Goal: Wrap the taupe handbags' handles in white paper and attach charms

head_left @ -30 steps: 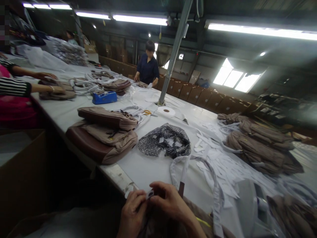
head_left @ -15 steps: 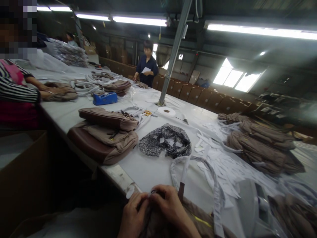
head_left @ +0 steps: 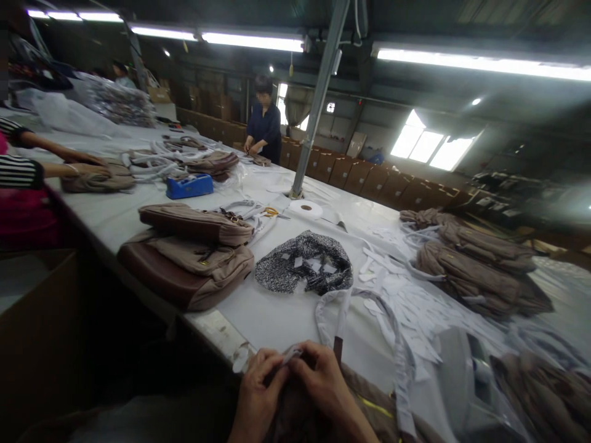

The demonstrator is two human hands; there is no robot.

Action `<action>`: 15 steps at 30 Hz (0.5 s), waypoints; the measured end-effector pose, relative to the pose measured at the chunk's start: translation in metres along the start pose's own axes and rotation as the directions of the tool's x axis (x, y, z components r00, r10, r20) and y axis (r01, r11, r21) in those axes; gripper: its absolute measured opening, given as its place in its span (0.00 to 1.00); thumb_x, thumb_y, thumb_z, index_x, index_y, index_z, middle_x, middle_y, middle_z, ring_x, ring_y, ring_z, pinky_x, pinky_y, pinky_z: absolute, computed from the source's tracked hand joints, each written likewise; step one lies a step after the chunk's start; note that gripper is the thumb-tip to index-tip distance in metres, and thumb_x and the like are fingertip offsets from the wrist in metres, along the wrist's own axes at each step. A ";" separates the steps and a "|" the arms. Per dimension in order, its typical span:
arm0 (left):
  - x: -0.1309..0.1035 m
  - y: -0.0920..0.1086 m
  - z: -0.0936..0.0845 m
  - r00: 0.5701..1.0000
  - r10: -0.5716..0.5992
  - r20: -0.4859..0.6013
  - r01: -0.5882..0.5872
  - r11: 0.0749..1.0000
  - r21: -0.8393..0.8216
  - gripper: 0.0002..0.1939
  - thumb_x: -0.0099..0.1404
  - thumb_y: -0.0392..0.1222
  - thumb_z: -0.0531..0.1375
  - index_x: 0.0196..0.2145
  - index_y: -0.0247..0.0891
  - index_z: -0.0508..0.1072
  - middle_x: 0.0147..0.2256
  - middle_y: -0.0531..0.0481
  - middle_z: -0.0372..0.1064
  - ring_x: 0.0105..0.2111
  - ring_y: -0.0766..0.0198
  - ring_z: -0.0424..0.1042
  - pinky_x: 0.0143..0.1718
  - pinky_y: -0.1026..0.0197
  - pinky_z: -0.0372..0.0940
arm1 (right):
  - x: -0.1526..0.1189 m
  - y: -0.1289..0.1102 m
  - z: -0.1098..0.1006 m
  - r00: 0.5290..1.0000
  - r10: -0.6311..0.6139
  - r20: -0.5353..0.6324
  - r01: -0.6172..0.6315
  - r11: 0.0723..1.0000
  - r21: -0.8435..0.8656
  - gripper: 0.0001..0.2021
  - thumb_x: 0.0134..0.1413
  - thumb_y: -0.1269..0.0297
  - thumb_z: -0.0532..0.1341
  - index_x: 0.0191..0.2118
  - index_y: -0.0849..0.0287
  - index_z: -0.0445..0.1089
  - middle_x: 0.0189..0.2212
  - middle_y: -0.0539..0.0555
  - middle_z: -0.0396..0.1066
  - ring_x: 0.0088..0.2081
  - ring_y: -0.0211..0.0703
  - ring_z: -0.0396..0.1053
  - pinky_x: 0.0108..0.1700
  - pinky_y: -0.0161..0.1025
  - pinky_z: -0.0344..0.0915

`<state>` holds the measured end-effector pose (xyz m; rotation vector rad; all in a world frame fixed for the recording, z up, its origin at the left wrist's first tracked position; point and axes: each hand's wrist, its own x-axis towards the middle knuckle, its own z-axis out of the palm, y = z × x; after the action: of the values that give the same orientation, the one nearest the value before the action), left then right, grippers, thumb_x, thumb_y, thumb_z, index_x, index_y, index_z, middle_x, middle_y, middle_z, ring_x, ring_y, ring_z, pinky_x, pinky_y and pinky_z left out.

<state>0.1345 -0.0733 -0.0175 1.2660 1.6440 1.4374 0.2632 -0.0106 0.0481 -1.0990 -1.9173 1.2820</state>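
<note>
At the bottom centre, my left hand [head_left: 261,387] and my right hand [head_left: 321,378] meet at the fingertips, both pinching a small white piece [head_left: 290,354]. Below them lies a brown fabric bag [head_left: 369,394] with a yellow zip, partly hidden by my hands. Its handle, wrapped in white [head_left: 401,344], loops up over the table edge. Just beyond is a black-and-white patterned cloth bundle [head_left: 281,271] with small white tags on it.
Two stacked brown bags [head_left: 184,271] stand left on the white table [head_left: 249,307]. A tape dispenser [head_left: 457,381] is at the right, near piled bags [head_left: 471,277]. Beyond are a blue dispenser [head_left: 189,186], scissors [head_left: 272,212], a metal post [head_left: 318,104] and two people working.
The white piece between my fingertips now shows more clearly. The view has shifted slightly. The person at the back has brought both hands together low over the table.
</note>
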 end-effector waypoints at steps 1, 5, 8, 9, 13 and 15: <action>0.001 0.002 0.003 1.000 -0.007 0.009 0.007 0.999 -0.037 0.11 0.61 0.49 0.58 0.31 0.42 0.75 0.33 0.49 0.69 0.38 0.58 0.69 0.42 0.59 0.67 | -0.001 0.002 -0.001 1.000 0.001 -0.012 0.000 0.999 0.046 0.05 0.50 0.68 0.60 0.30 0.61 0.74 0.28 0.52 0.74 0.33 0.43 0.69 0.38 0.35 0.63; 0.001 0.001 0.007 1.000 -0.026 0.003 0.027 0.997 -0.073 0.11 0.59 0.50 0.59 0.30 0.41 0.76 0.34 0.48 0.71 0.38 0.58 0.71 0.41 0.60 0.68 | -0.004 0.011 -0.001 0.999 0.010 -0.030 -0.007 0.996 0.092 0.06 0.51 0.67 0.60 0.31 0.61 0.74 0.29 0.52 0.74 0.34 0.44 0.70 0.39 0.36 0.63; -0.002 -0.007 0.006 0.999 -0.002 -0.052 0.002 1.000 -0.012 0.09 0.59 0.49 0.60 0.31 0.43 0.77 0.34 0.50 0.73 0.38 0.58 0.72 0.41 0.60 0.68 | -0.002 0.012 0.004 0.999 -0.001 -0.046 -0.001 0.999 -0.047 0.06 0.50 0.68 0.60 0.29 0.61 0.73 0.26 0.51 0.72 0.31 0.41 0.68 0.36 0.34 0.61; -0.003 -0.009 0.005 0.998 0.009 -0.062 -0.009 1.000 0.006 0.09 0.59 0.48 0.60 0.31 0.43 0.77 0.34 0.50 0.74 0.38 0.58 0.72 0.41 0.60 0.68 | -0.001 0.011 0.005 0.999 -0.010 -0.049 0.005 0.995 -0.099 0.05 0.50 0.68 0.59 0.28 0.61 0.72 0.24 0.49 0.71 0.30 0.40 0.66 0.34 0.33 0.60; -0.006 -0.014 0.006 0.995 0.026 -0.099 -0.022 0.999 0.038 0.09 0.60 0.48 0.59 0.33 0.43 0.77 0.34 0.50 0.75 0.37 0.58 0.72 0.41 0.60 0.68 | 0.001 0.008 0.008 0.998 -0.022 -0.065 0.006 0.973 -0.232 0.06 0.49 0.71 0.58 0.24 0.60 0.68 0.20 0.46 0.64 0.26 0.36 0.61 0.29 0.32 0.55; -0.006 -0.013 0.007 0.990 -0.020 -0.139 0.025 0.999 0.033 0.10 0.59 0.49 0.60 0.33 0.42 0.76 0.33 0.50 0.74 0.36 0.58 0.73 0.40 0.61 0.68 | 0.002 0.008 0.008 0.997 -0.002 -0.071 -0.016 0.967 -0.253 0.06 0.48 0.71 0.57 0.23 0.60 0.67 0.19 0.46 0.62 0.24 0.35 0.59 0.28 0.32 0.53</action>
<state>0.1394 -0.0756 -0.0328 1.1857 1.7760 1.5193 0.2581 -0.0110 0.0373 -1.2607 -2.0659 1.0052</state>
